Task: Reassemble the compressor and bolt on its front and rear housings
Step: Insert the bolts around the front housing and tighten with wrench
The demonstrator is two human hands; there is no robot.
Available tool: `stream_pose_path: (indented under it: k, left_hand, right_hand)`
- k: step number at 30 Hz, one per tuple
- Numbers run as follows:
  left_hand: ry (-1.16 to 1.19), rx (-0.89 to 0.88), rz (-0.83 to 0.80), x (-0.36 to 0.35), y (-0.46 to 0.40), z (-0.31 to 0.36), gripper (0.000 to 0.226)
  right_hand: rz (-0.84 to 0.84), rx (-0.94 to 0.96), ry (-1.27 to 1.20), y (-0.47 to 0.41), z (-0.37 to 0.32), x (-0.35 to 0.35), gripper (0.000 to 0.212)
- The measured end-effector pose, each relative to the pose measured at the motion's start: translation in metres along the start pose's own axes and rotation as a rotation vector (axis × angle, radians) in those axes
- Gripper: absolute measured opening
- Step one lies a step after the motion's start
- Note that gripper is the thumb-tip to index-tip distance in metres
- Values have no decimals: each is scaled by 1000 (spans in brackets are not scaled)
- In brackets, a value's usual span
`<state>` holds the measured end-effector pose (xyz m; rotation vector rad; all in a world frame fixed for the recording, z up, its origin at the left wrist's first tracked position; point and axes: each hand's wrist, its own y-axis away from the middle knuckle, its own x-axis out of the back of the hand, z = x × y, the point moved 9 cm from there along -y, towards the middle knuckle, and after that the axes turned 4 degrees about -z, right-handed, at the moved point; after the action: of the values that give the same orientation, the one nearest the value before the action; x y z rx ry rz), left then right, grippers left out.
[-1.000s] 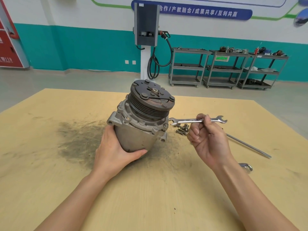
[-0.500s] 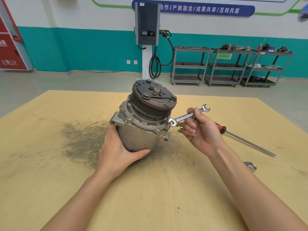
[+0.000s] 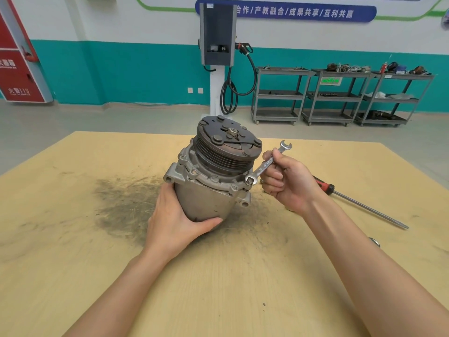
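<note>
Gripping the heavy, rigid compressor [image 3: 213, 176] body, left hand [image 3: 175, 222] steadies; right hand [image 3: 289, 181] clasps the spanner [image 3: 266, 164] on a flange bolt [image 3: 249, 181].

Dull grey cast-metal compressor [image 3: 206, 190], shiny polished steel wrench [image 3: 267, 164], matt smudged wooden table [image 3: 73, 239]

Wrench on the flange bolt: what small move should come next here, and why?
Probably swing the wrench handle to turn the bolt. Its lower open end already sits on that bolt head at the housing flange, the right hand grips the shaft, and the left hand steadies the compressor.
</note>
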<state>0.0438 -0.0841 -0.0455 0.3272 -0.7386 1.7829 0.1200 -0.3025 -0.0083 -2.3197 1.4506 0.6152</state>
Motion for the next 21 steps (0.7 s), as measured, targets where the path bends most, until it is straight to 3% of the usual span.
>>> stream_pose_path:
  k: [11,21]
  left_hand:
    - [-12,-12,6,0,-1,0,117]
    - [-25,-14,19,0,-1,-3,106]
  right_hand:
    - [179,168,-184,21,25,16,29]
    - [484,614,-13,68,13,20,31]
